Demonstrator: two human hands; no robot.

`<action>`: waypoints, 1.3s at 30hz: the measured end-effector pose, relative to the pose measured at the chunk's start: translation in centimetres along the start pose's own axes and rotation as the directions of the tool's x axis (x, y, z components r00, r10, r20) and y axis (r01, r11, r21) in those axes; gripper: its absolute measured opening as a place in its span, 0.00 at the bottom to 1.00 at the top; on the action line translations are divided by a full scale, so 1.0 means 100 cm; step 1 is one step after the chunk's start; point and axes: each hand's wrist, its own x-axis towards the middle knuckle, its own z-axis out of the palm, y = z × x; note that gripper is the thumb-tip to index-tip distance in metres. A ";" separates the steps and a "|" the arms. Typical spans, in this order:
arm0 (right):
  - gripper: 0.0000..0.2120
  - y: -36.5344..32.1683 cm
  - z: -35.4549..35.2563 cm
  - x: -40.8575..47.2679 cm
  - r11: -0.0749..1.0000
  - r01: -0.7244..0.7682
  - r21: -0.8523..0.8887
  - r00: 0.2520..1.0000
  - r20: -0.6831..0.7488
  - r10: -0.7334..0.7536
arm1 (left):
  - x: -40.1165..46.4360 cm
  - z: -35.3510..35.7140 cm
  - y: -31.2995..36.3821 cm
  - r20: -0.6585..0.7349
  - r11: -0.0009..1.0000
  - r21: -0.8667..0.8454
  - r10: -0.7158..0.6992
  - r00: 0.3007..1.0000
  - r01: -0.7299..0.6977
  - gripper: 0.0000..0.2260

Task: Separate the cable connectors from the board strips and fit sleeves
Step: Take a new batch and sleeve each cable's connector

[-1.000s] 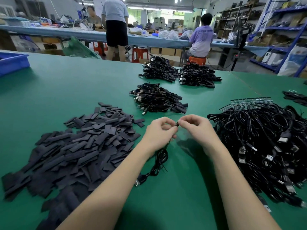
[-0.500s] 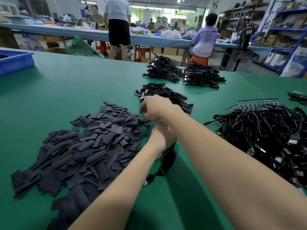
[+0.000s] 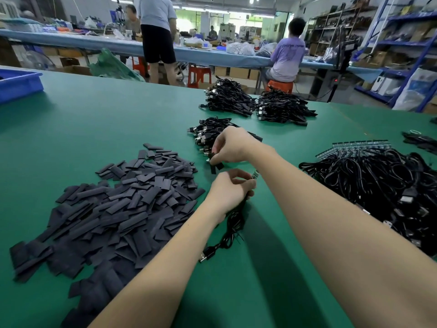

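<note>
My left hand (image 3: 230,191) grips a black cable (image 3: 230,233) near its small board end (image 3: 255,174), which sticks out past the fingers; the rest of the cable coils down to a USB plug (image 3: 205,255) on the green table. My right hand (image 3: 233,145) crosses above the left one and pinches a flat black sleeve (image 3: 215,163) at the right edge of the big sleeve pile (image 3: 123,204). At the right lies a tangle of cables (image 3: 378,185) attached to board strips (image 3: 359,145).
Three bundles of cables (image 3: 236,98) lie further back on the green table (image 3: 118,119). A blue bin (image 3: 19,84) stands at the far left edge. Beyond the table, people work at a long blue bench (image 3: 94,43), with shelves to the right.
My right hand let go of the cable end, swung left over my left hand to the sleeve pile and now pinches a sleeve. My left hand kept the cable.
</note>
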 end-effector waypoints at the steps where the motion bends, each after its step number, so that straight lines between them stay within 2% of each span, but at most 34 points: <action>1: 0.09 0.005 -0.003 -0.002 0.998 -0.010 0.061 1.000 -0.001 0.010 | 0.001 0.001 0.000 0.002 1.000 0.014 0.002 1.000 -0.002 0.02; 8: 0.11 0.038 -0.012 -0.022 0.870 -0.063 0.489 0.996 -0.026 0.086 | 0.001 0.000 -0.001 0.014 0.995 -0.102 -0.017 1.000 0.018 0.03; 12: 0.10 0.036 -0.006 -0.030 0.861 -0.041 0.507 0.998 0.057 0.014 | 0.000 0.000 -0.001 -0.003 0.998 -0.060 -0.028 1.000 0.028 0.04; 17: 0.10 0.030 -0.003 -0.031 0.808 0.004 0.589 0.999 -0.042 0.025 | -0.002 -0.004 0.002 0.020 0.986 -0.160 -0.052 0.998 0.054 0.04; 19: 0.10 0.043 -0.001 -0.041 0.718 0.039 0.695 0.986 -0.145 0.086 | -0.002 -0.005 0.003 0.041 0.976 -0.207 -0.061 0.997 0.068 0.05; 21: 0.07 0.063 0.004 -0.054 0.542 0.099 0.834 0.956 -0.231 0.181 | -0.003 -0.006 0.005 0.055 0.970 -0.231 -0.062 0.997 0.073 0.04; 23: 0.05 0.080 0.013 -0.068 0.359 0.148 0.922 0.928 -0.255 0.271 | -0.003 -0.009 0.007 0.073 0.968 -0.238 -0.063 0.995 0.079 0.04; 26: 0.03 0.090 0.027 -0.080 0.219 0.171 0.961 0.897 -0.244 0.370 | -0.004 -0.012 0.011 0.108 0.974 -0.208 -0.068 0.992 0.089 0.06; 31: 0.05 0.088 0.038 -0.082 0.226 0.047 0.973 0.885 -0.145 0.443 | -0.005 -0.016 0.014 0.106 0.976 -0.197 -0.068 0.992 0.088 0.04; 36: 0.07 0.087 0.031 -0.089 0.127 -0.038 0.991 0.930 -0.012 0.368 | -0.002 -0.013 0.011 0.024 0.977 -0.198 -0.071 0.997 0.074 0.04; 39: 0.13 0.087 0.029 -0.097 0.264 -0.030 0.964 0.951 -0.054 0.306 | -0.002 -0.011 0.009 0.006 0.984 -0.161 -0.069 0.998 0.069 0.04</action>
